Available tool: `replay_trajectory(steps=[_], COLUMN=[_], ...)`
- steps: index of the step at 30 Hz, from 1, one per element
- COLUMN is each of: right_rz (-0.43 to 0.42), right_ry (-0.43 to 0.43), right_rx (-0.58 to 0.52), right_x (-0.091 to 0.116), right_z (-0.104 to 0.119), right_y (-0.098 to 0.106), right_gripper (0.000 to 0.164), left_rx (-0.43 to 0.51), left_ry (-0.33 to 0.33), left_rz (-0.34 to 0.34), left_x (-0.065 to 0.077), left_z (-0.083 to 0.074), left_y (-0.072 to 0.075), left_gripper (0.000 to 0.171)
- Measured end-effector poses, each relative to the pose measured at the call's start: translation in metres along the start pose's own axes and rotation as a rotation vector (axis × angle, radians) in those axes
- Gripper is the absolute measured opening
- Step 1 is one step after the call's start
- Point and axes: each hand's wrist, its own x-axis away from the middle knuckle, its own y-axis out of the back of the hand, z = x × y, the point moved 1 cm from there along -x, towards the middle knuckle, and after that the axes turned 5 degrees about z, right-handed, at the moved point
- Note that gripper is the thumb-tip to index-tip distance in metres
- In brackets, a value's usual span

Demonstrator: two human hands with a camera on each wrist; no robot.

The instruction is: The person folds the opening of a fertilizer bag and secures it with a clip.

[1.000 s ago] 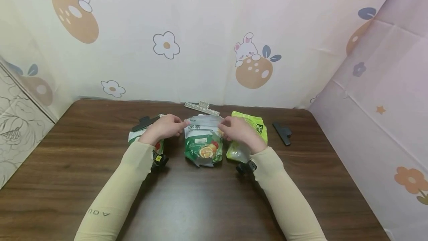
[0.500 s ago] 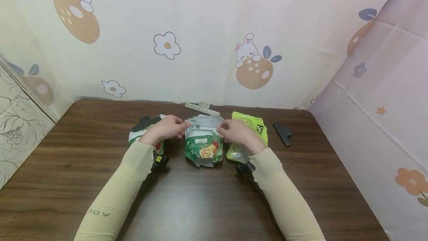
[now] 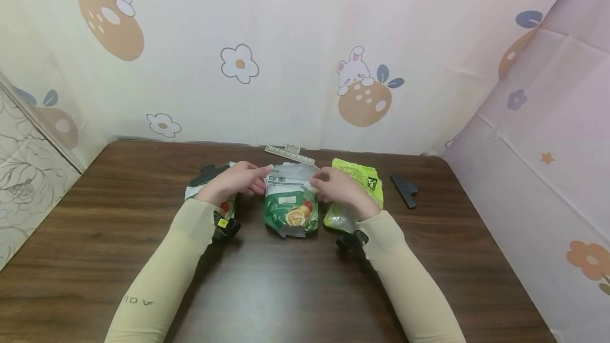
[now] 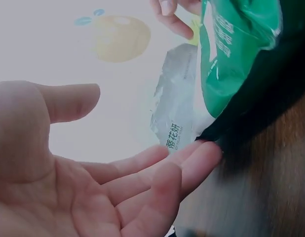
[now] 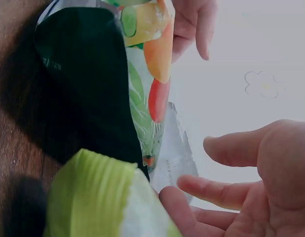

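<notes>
A green and white pouch printed with fruit (image 3: pixel 283 208) lies in the middle, its silvery top edge toward the wall. My left hand (image 3: pixel 238 180) is at its upper left. In the left wrist view the thumb stands apart, and the fingertips (image 4: pixel 207 155) reach the pouch's edge. My right hand (image 3: pixel 339 187) is at the upper right side, partly above a yellow-green bag (image 3: pixel 367 176). In the right wrist view its thumb and fingers are spread apart beside the silvery top (image 5: pixel 174 153), gripping nothing. A pale sealing clip (image 3: pixel 289 154) lies just behind the pouch.
Left of the middle, another green and white pouch (image 3: pixel 230 210), partly hidden by my left hand, bears a black clip (image 3: pixel 208 174). A second black clip (image 3: pixel 404 191) lies on the brown table (image 3: pixel 295 290) at the right. A patterned curtain (image 3: pixel 290 25) hangs behind.
My left hand has shifted slightly, its thumb now higher near the pouch's top corner. My right hand stays almost where it was. The pouches and clips have not visibly moved.
</notes>
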Motion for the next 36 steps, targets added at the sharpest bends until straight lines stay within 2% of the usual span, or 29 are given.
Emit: replay_trajectory(steps=[5,10,15,17,19,22,25,30,36], right_rz=[-0.027,-0.088,-0.156,-0.161,-0.162,-0.162,-0.173,-0.168,-0.153], right_ry=[-0.007,-0.008,0.000,0.011,0.023,0.044,0.062,0.090,0.128], right_rx=[-0.070,-0.089,-0.155,-0.163,-0.154,-0.128,-0.147,-0.202,-0.226], right_x=[0.002,0.004,0.007,0.008,0.009,0.011,0.013,0.015,0.018], right_z=[0.002,0.004,0.008,0.008,0.009,0.010,0.011,0.011,0.012], right_y=[0.001,0.003,0.007,0.008,0.009,0.011,0.012,0.015,0.017], right_gripper=[0.034,0.036,0.059,0.063,0.060,0.046,0.038,0.037,0.028], left_rx=[0.060,0.079,0.103,0.115,0.120,0.110,0.092,0.075,0.056], left_ry=[-0.005,-0.034,-0.082,-0.104,-0.131,-0.173,-0.218,-0.282,-0.338], left_rz=[-0.049,-0.106,-0.130,-0.146,-0.161,-0.204,-0.256,-0.338,-0.374], left_x=[-0.001,-0.002,-0.003,-0.003,-0.002,0.001,0.002,0.005,0.012], left_z=[-0.001,0.000,0.000,-0.001,-0.001,-0.004,-0.006,-0.010,-0.017], left_y=[0.002,0.002,0.002,0.002,0.002,0.002,0.002,0.003,0.003], left_gripper=[0.074,0.076,0.067,0.062,0.057,0.048,0.038,0.026,0.024])
